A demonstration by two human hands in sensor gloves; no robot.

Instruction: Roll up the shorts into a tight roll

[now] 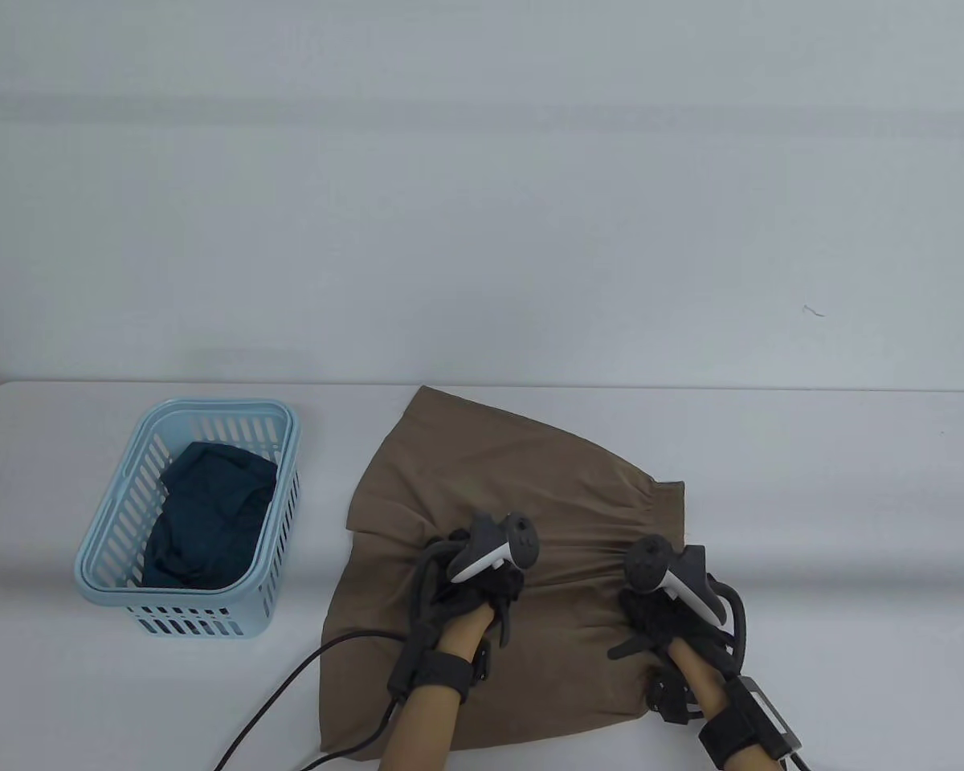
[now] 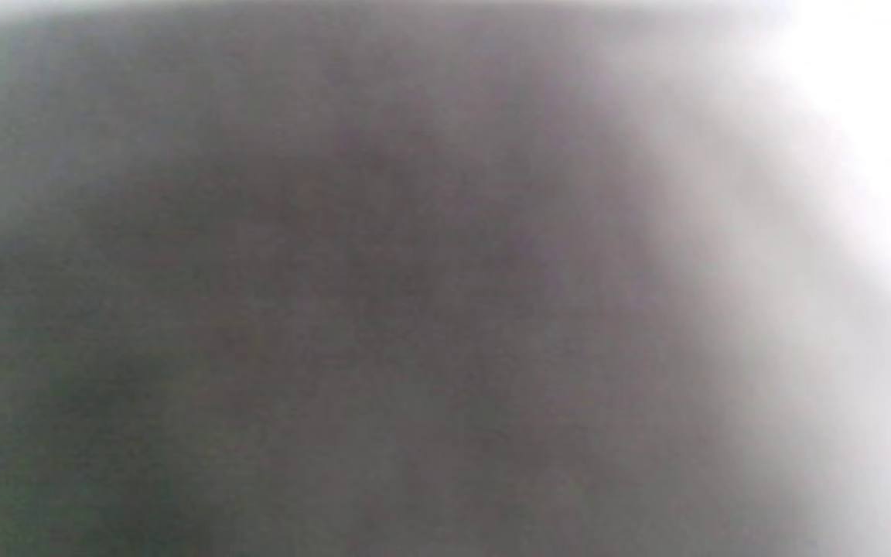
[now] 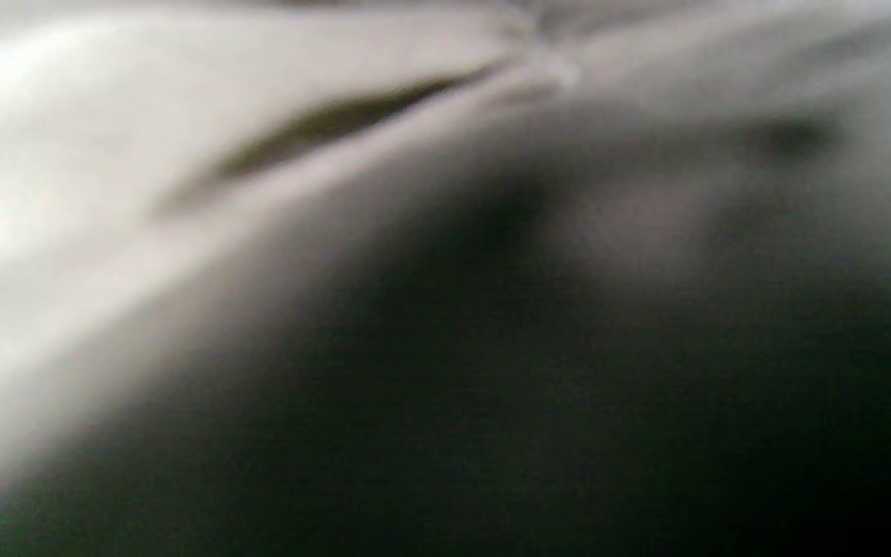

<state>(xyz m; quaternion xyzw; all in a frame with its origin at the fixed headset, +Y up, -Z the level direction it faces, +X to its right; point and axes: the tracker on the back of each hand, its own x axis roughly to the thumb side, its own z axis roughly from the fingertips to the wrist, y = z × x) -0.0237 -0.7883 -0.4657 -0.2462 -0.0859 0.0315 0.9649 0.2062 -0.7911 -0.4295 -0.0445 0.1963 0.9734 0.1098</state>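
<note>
From the table view, the brown shorts (image 1: pixel 506 562) lie spread on the white table (image 1: pixel 811 498), near its front edge, with the gathered waistband toward the right. The left hand (image 1: pixel 482 582) and the right hand (image 1: pixel 663 614) both rest on the cloth about midway across it, and creases run between them as if the fabric is bunched there. Whether each grip is clenched on the fabric or only pressing flat cannot be told, since the trackers hide the fingers. To the left, well apart from the shorts, stands a light blue basket (image 1: pixel 277 450) holding a dark blue garment (image 1: pixel 209 514). No rolled section shows yet, so the task seems to be at its start, with the whole roll left to make

The left wrist view is a close blur of grey-brown, probably the cloth; no fingers can be made out

The right wrist view is likewise blurred, showing only a pale fold and a dark shadow
</note>
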